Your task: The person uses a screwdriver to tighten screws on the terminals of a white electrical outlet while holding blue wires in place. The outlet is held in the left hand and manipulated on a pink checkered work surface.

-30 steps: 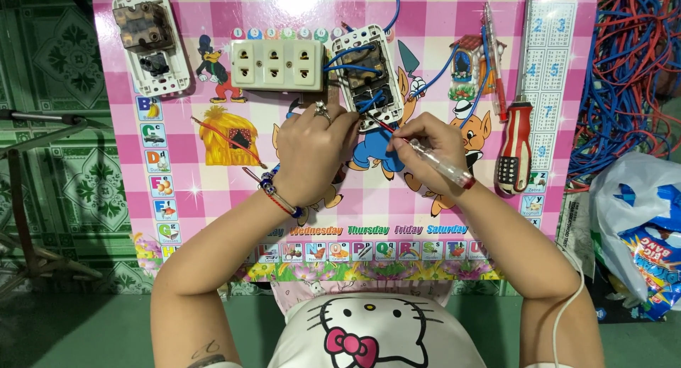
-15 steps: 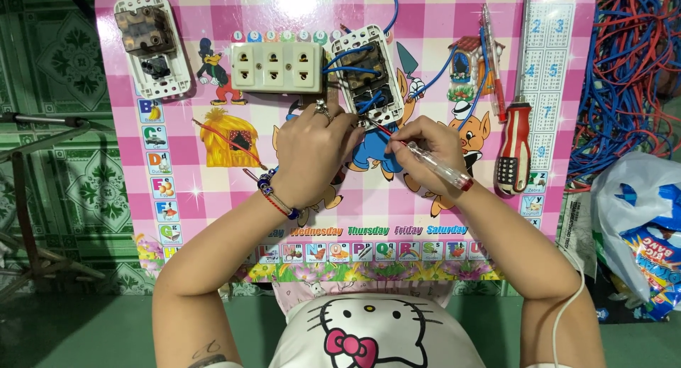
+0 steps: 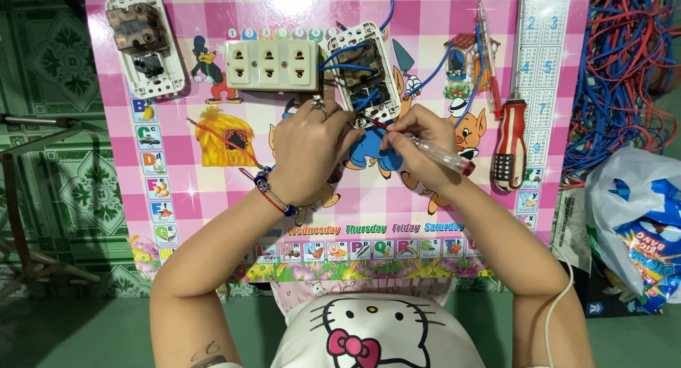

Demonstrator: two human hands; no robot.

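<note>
— A pink checked surface [image 3: 213, 49] fills the view, wires [image 3: 617, 63] heaped off its right edge beside a plastic bag [image 3: 638, 219] whose contents can't be made out.

— And the person?

— The left hand [image 3: 308, 152] steadies a white switch plate [image 3: 365, 74] near the top edge; that grip looks closed on its lower end. The right hand [image 3: 418, 145] is clenched on a clear-handled tester screwdriver [image 3: 433, 152], its tip at the plate's blue wires [image 3: 358, 56].

— So the step?

— Likely working a terminal; a steady tip seems called for.

Glossy pink plastic table [image 3: 213, 198], clear plastic screwdriver [image 3: 438, 154], white plastic switch plate [image 3: 365, 74].
</note>
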